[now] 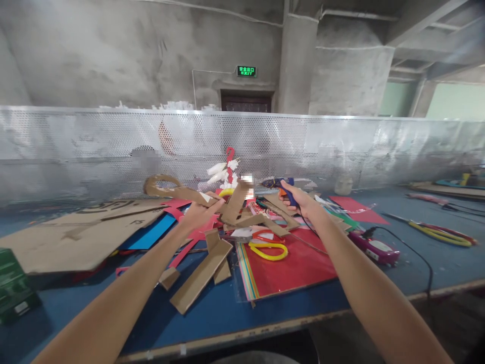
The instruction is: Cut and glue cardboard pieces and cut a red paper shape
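My left hand (200,213) is closed on a brown cardboard cutout (175,192), whose curved, hook-like end sticks out to the left. In my right hand (299,201) is a dark blue hot glue gun (278,182) with an orange trigger, its nozzle pointing left. A folded cardboard strip (235,203) stands between the two hands; whether it joins the cutout I cannot tell. Below lie yellow-handled scissors (269,251), red-handled scissors (267,234) and cardboard scraps (202,275). Behind, a red hook-shaped piece (230,164) carries white flower-like pieces (217,173).
A packet of red paper (291,273) lies at the table's front. Large cardboard sheets (87,232) and a green box (17,285) are on the left. To the right are a purple device (375,248) with a black cord and yellow-handled pliers (435,233). A perforated metal screen (265,141) stands behind.
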The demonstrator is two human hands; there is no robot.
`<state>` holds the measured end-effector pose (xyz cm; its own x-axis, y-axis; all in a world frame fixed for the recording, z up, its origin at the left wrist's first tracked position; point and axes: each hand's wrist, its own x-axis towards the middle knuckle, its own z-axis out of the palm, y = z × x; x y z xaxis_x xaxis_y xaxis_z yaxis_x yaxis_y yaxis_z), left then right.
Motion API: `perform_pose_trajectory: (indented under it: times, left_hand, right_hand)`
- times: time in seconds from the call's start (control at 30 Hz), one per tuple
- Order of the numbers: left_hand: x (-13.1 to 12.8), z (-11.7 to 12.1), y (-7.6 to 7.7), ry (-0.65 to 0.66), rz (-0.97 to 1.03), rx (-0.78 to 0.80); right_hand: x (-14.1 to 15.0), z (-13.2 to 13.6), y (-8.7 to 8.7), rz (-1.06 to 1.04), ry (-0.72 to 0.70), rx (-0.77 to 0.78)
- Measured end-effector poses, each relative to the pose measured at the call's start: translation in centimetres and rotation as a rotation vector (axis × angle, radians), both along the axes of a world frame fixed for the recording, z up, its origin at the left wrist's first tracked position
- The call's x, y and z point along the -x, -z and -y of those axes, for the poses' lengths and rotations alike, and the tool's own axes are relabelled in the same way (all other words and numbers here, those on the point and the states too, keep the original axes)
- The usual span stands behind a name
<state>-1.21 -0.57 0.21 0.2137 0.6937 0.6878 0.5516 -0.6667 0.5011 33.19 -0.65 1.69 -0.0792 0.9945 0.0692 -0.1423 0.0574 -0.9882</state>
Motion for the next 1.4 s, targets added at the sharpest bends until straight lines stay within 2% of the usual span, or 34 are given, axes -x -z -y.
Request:
perform_pose_trajectory:
  times: [0.07,0.17,0.3,0.4,0.47,0.57,0.67,0.8,0.87,1.17,1.4]
  left_hand:
    - [0.0,0.0,-0.2,0.019,0.037,-0.012]
    - [0.1,-0.2,-0.3,0.032,0.196,0.019]
    - [0.1,-0.6,-0.2,0.064,0.444,0.183]
    - [0.1,-0.8,-0.2,0.101,0.475,0.234]
    - [0.1,-0.7,-0.1,0.132,0.449,0.244]
    - [0.1,-0.6,-0.1,0.160,0.454,0.254]
    - [0.3,-0.9,-0.1,0.152,0.510,0.241]
    - [0.6,-1.5,-0.1,0.158,0.560,0.222]
    - [0.7,-1.7,0.0,0.161,0.561,0.222]
    - [0.7,-2.2,0.6,0.138,0.498,0.221]
    - [1.1,-2.9,1.0,0.147,0.473,0.191]
  right_hand:
    - [-0.2,-0.4,0.1,-0.019,0.038,-0.036]
    - [-0.5,-0.7,0.4,-0.023,0.073,-0.103]
    - [-0.4,0.0,0.7,0.169,-0.088,-0.135]
    - [0.1,0.6,0.7,0.236,-0.135,-0.181]
    - [0.4,0.6,0.7,0.235,-0.077,-0.220]
    - [0.4,-0.1,0.9,0.304,0.090,-0.247]
    - [-0.3,-1.2,1.5,0.528,0.160,-0.250]
    - [-1.2,-2.4,2.3,1.108,0.227,-0.307]
    - [-1.2,-2.7,2.6,1.291,0.251,-0.328]
    - [0.2,-2.0,2.8,1.554,0.303,-0.182]
    - [1.1,-2.3,3.9,1.531,0.278,-0.063]
